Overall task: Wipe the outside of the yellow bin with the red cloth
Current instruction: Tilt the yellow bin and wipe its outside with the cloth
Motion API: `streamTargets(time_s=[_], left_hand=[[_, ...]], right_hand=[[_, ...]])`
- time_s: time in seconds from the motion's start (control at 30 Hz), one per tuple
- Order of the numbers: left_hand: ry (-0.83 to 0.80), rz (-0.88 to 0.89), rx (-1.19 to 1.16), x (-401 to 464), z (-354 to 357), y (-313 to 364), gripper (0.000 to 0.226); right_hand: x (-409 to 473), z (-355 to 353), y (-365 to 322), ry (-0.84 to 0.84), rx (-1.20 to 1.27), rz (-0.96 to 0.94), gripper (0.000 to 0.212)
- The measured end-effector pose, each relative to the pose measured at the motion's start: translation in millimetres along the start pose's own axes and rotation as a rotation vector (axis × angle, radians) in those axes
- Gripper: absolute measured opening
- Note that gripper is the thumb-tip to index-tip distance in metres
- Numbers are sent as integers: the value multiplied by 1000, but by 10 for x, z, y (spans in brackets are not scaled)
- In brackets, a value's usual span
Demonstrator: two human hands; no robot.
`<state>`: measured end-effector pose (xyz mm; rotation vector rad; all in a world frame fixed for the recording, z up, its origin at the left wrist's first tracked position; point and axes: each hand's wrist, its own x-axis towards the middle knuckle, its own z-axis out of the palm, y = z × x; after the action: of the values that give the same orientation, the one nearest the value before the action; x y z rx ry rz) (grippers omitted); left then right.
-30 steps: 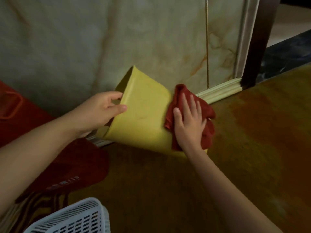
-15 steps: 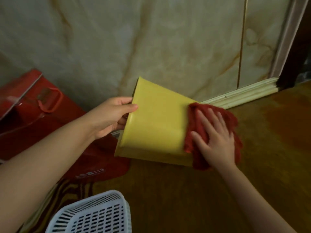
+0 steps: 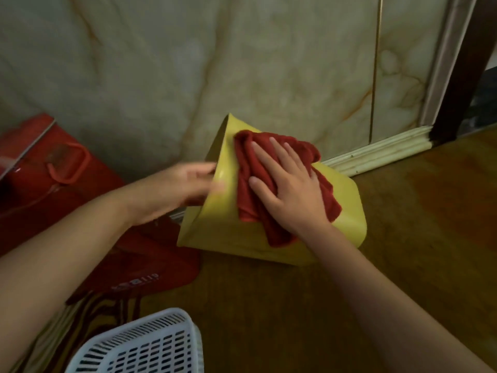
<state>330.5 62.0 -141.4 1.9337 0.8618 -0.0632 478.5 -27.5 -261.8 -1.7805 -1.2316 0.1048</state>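
Note:
The yellow bin (image 3: 220, 232) lies on its side on the brown floor, its open mouth turned left toward the wall. My left hand (image 3: 180, 184) grips the bin's rim at the mouth, fingers partly hidden inside and blurred. The red cloth (image 3: 250, 168) is bunched on the bin's upward-facing side, near the mouth. My right hand (image 3: 290, 189) lies flat on the cloth with fingers spread, pressing it against the bin.
A marble-patterned wall with a pale baseboard (image 3: 376, 154) runs behind the bin. A red bag with a handle (image 3: 67, 162) lies at the left. A white slotted basket (image 3: 145, 345) sits at the bottom edge. A dark door frame (image 3: 462, 68) stands at the right.
My right hand has slid the red cloth from the bin's base end toward its mouth. The left hand has shifted its hold on the rim.

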Motion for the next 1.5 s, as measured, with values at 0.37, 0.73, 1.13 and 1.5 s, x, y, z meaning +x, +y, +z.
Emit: streamTargets(time_s=[0.37,0.73,1.13,1.5], left_hand=[[239,189,276,53,401,162,20],[135,4,107,257,137,346,12],[53,-55,158,-118,578,180,66],[-20,-116,-72,43,221,150,55]], right_hand=[[-344,-33,735,254,218,541,56],[-433,208,-30,268,-86,37,61],[-871,639,1078,190,459,726,52],[-500,357,-67,14,364,127,47]])
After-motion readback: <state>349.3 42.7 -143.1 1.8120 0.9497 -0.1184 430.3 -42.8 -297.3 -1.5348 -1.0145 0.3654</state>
